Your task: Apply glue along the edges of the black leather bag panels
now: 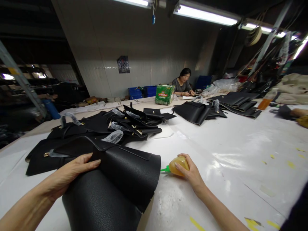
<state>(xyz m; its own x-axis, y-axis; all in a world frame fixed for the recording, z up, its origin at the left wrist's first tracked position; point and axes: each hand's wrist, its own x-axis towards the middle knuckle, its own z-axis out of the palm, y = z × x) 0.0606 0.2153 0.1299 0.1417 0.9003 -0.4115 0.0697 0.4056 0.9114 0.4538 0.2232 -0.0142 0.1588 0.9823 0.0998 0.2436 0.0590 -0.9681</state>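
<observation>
- Working over a smooth, glossy white table (pixel 216 192).
- Gripping a black piece (pixel 130 171), grained, leathery and curving, between left hand (pixel 69 175) thumb and fingers at the table's near side.
- Clasping a rounded, amber bottle (pixel 179 161) in right hand (pixel 193 175) fingers, long axis roughly crosswise.
- Pointing its tapered green nozzle (pixel 165 169) left, just beside the piece's right edge, nearer the right hand; contact hard to tell.

panel (pixel 127 171) – pebbled, leather-like | bottle (pixel 178 166) – translucent plastic | smooth, glossy tabletop (pixel 231 166)
</observation>
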